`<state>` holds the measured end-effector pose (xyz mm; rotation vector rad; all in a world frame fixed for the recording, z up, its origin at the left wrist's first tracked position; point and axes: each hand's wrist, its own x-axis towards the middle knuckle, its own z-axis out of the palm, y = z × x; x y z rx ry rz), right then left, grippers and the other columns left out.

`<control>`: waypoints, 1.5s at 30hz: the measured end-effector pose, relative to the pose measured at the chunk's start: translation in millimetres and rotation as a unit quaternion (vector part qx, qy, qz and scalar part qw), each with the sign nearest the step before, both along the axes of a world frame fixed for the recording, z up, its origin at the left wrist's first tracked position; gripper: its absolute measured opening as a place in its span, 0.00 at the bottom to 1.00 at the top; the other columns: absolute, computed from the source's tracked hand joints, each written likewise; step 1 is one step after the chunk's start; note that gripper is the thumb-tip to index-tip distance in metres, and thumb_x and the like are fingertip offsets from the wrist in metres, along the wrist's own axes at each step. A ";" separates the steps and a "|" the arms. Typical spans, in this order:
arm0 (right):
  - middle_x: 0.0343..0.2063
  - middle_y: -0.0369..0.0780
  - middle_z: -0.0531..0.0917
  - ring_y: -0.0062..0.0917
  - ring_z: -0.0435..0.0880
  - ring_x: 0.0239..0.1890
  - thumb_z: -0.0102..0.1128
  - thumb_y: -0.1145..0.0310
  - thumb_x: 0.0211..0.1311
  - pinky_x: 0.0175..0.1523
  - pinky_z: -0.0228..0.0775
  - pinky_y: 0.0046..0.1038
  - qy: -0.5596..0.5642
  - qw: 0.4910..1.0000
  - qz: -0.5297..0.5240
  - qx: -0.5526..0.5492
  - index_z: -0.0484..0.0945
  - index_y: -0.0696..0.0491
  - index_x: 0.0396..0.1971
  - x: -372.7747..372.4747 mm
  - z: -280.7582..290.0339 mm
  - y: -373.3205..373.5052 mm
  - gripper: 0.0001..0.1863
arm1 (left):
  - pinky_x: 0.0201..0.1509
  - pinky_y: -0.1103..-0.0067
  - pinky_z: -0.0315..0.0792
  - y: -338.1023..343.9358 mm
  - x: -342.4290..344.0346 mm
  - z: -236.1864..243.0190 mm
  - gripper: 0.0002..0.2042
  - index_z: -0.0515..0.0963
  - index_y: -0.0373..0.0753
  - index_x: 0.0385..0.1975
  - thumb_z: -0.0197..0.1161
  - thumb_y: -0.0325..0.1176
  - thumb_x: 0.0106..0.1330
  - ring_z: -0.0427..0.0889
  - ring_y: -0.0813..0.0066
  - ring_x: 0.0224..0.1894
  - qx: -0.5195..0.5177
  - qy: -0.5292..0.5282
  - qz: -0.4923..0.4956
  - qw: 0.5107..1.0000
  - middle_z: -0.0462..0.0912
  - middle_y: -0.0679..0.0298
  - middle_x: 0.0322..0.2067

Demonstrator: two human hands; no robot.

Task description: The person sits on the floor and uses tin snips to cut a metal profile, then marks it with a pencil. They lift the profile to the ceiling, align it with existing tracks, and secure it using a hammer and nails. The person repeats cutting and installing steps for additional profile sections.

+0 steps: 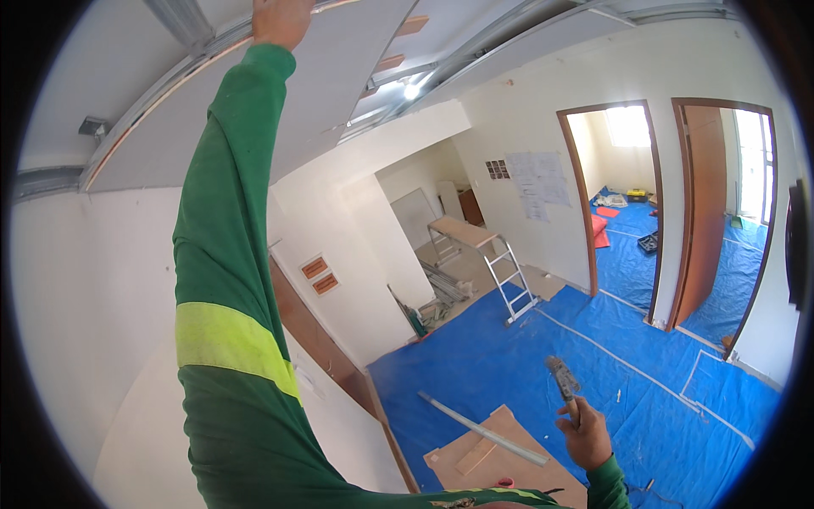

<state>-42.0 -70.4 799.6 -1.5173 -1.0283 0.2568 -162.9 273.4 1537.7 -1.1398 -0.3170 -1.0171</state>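
My left arm, in a green sleeve with a yellow band, reaches up to the ceiling. At the top rim, my left hand [282, 23] rests at the edge of a grey ceiling board [318, 93]; its fingers are cut off by the picture edge. Lower right, my right hand [587, 434] is closed round the handle of what looks like a hammer [563, 380], its grey metal head pointing up. The hammer is held away from the board, over the blue floor sheet.
A work platform [462, 230] with ladder legs stands ahead. Blue sheeting [483, 356] covers the floor. Below lie a metal profile [483, 428] and a brown board [509, 422]. Metal framing [182, 24] runs overhead. Two doorways stand at right, one with a brown door [705, 212].
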 end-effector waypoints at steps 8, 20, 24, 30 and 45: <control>0.39 0.47 0.90 0.44 0.91 0.39 0.70 0.77 0.64 0.44 0.80 0.40 0.030 0.999 0.032 -0.013 0.80 0.59 0.55 -10.6 7.1 -3.1 0.20 | 0.59 0.55 0.70 10.0 10.7 -16.6 0.20 0.84 0.54 0.63 0.54 0.34 0.74 0.82 0.57 0.54 -0.001 -0.070 -0.022 0.997 0.86 0.59 0.45; 0.36 0.46 0.92 0.31 0.91 0.36 0.70 0.78 0.61 0.45 0.81 0.33 0.066 0.997 0.028 -0.020 0.80 0.61 0.60 -6.5 19.9 0.5 0.25 | 0.59 0.56 0.70 14.5 11.8 -8.0 0.23 0.83 0.44 0.62 0.61 0.31 0.66 0.82 0.58 0.51 0.060 -0.017 -0.036 0.997 0.85 0.60 0.46; 0.35 0.44 0.92 0.29 0.91 0.36 0.70 0.78 0.61 0.45 0.81 0.32 0.067 0.997 0.033 -0.022 0.81 0.61 0.60 -5.3 19.7 2.0 0.25 | 0.58 0.55 0.71 13.3 29.3 -11.9 0.21 0.83 0.43 0.60 0.60 0.31 0.67 0.83 0.57 0.50 0.045 0.038 -0.085 0.995 0.85 0.60 0.45; 0.34 0.43 0.91 0.26 0.89 0.34 0.71 0.78 0.61 0.43 0.80 0.31 0.084 0.995 0.040 -0.040 0.81 0.60 0.60 -2.9 12.8 4.2 0.25 | 0.57 0.54 0.74 15.6 54.4 1.7 0.19 0.85 0.46 0.59 0.57 0.32 0.71 0.85 0.57 0.52 0.018 0.027 -0.069 0.997 0.88 0.59 0.44; 0.33 0.44 0.91 0.28 0.90 0.34 0.71 0.76 0.63 0.42 0.80 0.32 0.057 0.997 0.044 -0.028 0.81 0.60 0.60 0.8 17.5 5.1 0.25 | 0.60 0.52 0.73 25.8 76.8 13.3 0.17 0.87 0.52 0.57 0.54 0.33 0.75 0.85 0.57 0.56 -0.044 -0.003 -0.026 0.999 0.89 0.59 0.48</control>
